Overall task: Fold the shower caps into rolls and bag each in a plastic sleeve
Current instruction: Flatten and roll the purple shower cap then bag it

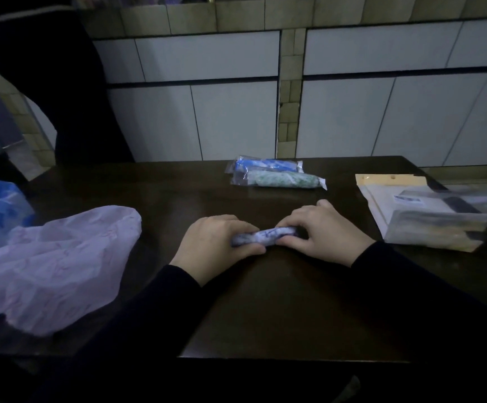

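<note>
Rolled cap: a shower cap roll (261, 235) lies mid tabletop (265, 301), between both hands.
Left hand (211, 245): grip curled round the roll's left end.
Right hand (322, 231): grip pinching the right end.
Behind: two bagged rolls (274, 174).
Left: loose lilac cap (53, 266).

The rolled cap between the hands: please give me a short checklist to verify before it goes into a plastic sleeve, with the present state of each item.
1. Rolled cap is gripped at both ends: ok, left hand and right hand curl round it.
2. Roll is tight and even: cannot tell, the hands cover both ends.
3. Empty plastic sleeves are at hand: ok, a stack lies on the table right of the right hand.
4. One sleeve is already open: not ok, none is picked up.
5. Place for finished rolls: ok, the blue bagged roll and green bagged roll lie at the far edge.
</note>
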`<action>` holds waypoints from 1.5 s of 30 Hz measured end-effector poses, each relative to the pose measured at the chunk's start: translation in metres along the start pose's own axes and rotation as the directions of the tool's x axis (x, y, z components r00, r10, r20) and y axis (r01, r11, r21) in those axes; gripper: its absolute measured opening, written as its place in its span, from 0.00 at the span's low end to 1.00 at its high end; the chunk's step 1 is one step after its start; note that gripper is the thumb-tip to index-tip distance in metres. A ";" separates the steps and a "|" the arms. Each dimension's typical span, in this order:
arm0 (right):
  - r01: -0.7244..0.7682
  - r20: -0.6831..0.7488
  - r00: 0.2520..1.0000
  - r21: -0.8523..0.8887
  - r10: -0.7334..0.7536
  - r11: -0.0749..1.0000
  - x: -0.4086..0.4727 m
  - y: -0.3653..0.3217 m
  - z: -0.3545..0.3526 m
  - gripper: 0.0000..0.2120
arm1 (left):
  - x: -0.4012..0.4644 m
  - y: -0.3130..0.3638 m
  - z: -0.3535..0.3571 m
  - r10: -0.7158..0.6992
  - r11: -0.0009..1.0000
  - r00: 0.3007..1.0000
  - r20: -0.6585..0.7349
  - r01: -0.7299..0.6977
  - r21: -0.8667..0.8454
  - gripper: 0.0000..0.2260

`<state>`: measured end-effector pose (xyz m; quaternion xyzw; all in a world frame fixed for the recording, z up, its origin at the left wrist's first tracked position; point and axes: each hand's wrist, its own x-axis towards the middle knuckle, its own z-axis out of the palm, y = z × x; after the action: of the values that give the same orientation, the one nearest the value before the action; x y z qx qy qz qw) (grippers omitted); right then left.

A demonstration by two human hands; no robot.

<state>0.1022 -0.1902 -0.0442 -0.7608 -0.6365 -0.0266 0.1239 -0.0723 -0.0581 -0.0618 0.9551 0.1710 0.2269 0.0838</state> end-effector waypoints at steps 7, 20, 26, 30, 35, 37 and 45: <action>-0.044 -0.070 0.997 -0.063 0.040 0.997 -0.004 0.000 -0.002 0.16 | 0.006 0.001 0.007 -0.067 0.993 0.998 -0.011 0.066 -0.101 0.09; -0.481 -0.489 0.777 -0.056 0.396 0.875 -0.079 0.056 -0.094 0.17 | 0.022 0.039 0.021 -0.154 0.943 0.970 -0.188 0.088 -0.320 0.08; -0.645 -0.044 0.764 -0.050 0.644 0.763 -0.104 0.083 -0.110 0.15 | 0.026 0.048 0.026 -0.150 0.940 0.972 -0.183 0.083 -0.330 0.09; -0.612 -0.158 0.781 -0.002 0.604 0.791 -0.101 0.082 -0.100 0.07 | 0.027 0.050 0.027 -0.155 0.938 0.974 -0.167 0.092 -0.336 0.09; -0.588 -0.227 0.769 0.116 0.597 0.801 -0.090 0.070 -0.102 0.06 | 0.025 0.047 0.024 -0.178 0.928 0.969 -0.171 0.108 -0.357 0.10; -0.562 -0.174 0.805 0.083 0.568 0.823 -0.084 0.062 -0.099 0.06 | 0.024 0.046 0.023 -0.195 0.923 0.964 -0.183 0.117 -0.368 0.09; -0.638 -0.115 0.636 0.479 0.763 0.603 -0.061 0.099 -0.110 0.17 | 0.025 0.046 0.020 -0.202 0.924 0.964 -0.171 0.130 -0.360 0.09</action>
<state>0.2001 -0.2889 0.0345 -0.8945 -0.2449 0.0353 0.3724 -0.0289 -0.0934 -0.0590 0.8791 0.2168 0.3423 0.2511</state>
